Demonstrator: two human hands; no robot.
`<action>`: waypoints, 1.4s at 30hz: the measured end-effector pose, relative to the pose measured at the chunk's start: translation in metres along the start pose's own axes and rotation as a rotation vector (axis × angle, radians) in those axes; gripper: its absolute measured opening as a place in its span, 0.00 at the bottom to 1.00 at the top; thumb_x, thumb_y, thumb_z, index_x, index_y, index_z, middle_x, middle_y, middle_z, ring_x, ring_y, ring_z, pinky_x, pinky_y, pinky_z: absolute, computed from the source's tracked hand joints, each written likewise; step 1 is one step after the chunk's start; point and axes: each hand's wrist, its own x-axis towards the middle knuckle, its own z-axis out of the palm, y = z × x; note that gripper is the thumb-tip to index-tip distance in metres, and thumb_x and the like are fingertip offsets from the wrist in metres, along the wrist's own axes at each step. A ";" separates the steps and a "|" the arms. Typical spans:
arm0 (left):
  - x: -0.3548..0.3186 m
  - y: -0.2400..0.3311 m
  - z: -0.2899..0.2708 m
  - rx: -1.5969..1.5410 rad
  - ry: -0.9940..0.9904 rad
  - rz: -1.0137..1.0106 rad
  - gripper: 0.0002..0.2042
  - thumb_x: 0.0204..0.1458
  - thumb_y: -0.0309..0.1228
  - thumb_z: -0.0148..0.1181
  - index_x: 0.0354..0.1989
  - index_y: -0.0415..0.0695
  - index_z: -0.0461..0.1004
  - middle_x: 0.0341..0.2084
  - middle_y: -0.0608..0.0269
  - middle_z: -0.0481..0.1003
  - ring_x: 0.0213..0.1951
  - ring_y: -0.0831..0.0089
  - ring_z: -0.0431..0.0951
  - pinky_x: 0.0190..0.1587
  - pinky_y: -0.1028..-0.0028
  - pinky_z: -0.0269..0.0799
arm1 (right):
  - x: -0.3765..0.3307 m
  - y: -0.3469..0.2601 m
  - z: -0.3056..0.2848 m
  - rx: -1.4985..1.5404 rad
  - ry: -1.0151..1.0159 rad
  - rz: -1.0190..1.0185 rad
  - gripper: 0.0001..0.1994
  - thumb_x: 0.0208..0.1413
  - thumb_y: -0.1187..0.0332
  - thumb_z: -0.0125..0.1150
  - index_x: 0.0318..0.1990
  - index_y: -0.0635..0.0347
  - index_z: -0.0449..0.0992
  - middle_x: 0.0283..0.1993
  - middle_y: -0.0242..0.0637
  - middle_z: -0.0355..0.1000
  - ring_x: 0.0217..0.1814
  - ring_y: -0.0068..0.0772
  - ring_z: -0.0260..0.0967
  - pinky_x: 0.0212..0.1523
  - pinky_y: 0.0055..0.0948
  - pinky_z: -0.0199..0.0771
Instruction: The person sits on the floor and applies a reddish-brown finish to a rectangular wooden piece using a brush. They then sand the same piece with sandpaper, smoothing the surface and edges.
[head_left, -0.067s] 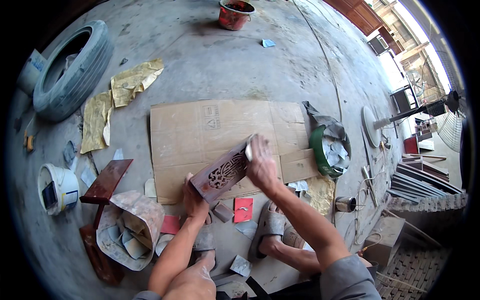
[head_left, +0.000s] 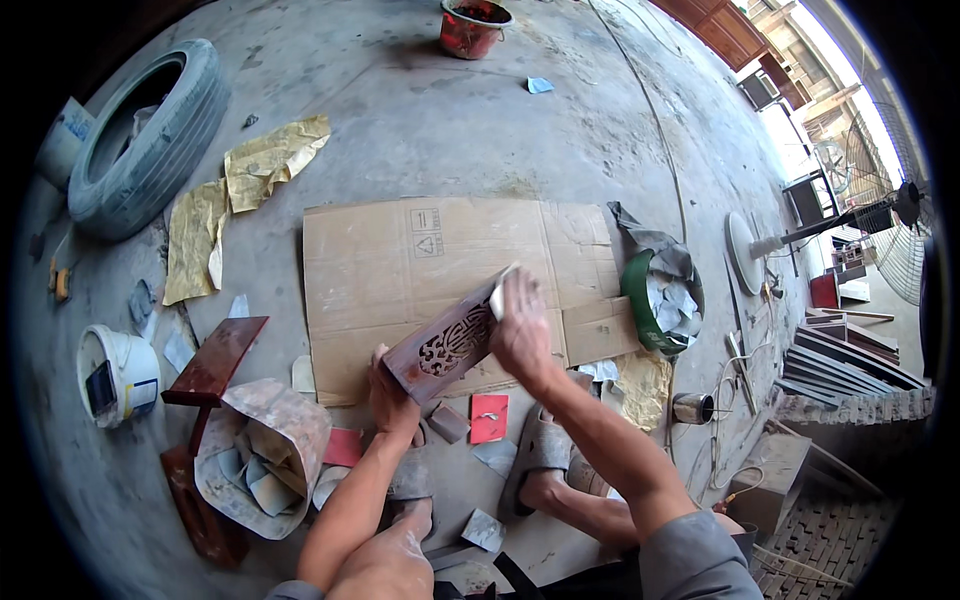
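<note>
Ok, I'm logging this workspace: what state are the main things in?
Carved fretwork wooden piece: tilted, gripped by left hand, right hand at far end
Cardboard sheet: flat, creased
Green tub: open, holding sheets
Red bucket: open, stained
Sack: open, sheets inside
Yellow paper sheets: creased
Pedestal fan: spinning or not, can't tell

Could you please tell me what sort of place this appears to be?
It looks like a woodworking or furniture-finishing workshop: the left hand holds an openwork-carved wooden piece, what look like sandpaper scraps lie in a green tub, and long boards are stacked at the right.
</note>
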 end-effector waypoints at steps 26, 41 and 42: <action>-0.001 -0.010 0.003 -0.008 0.014 -0.027 0.40 0.64 0.53 0.58 0.71 0.33 0.53 0.63 0.33 0.65 0.64 0.35 0.68 0.66 0.48 0.67 | -0.030 0.004 0.006 0.073 -0.022 0.002 0.39 0.52 0.74 0.56 0.72 0.83 0.53 0.77 0.73 0.49 0.82 0.69 0.44 0.83 0.52 0.41; 0.002 0.004 -0.005 -0.010 -0.051 -0.062 0.39 0.60 0.45 0.64 0.70 0.35 0.51 0.61 0.34 0.65 0.62 0.36 0.68 0.64 0.48 0.69 | -0.042 0.043 -0.013 -0.044 0.090 -0.090 0.33 0.58 0.84 0.47 0.74 0.73 0.56 0.77 0.65 0.55 0.82 0.62 0.49 0.81 0.49 0.50; 0.002 -0.009 0.000 0.029 0.023 0.020 0.40 0.58 0.42 0.66 0.70 0.35 0.51 0.62 0.35 0.65 0.63 0.37 0.68 0.65 0.49 0.69 | -0.049 0.027 -0.005 0.102 0.005 -0.123 0.35 0.56 0.85 0.45 0.75 0.75 0.55 0.77 0.65 0.54 0.82 0.62 0.48 0.81 0.51 0.50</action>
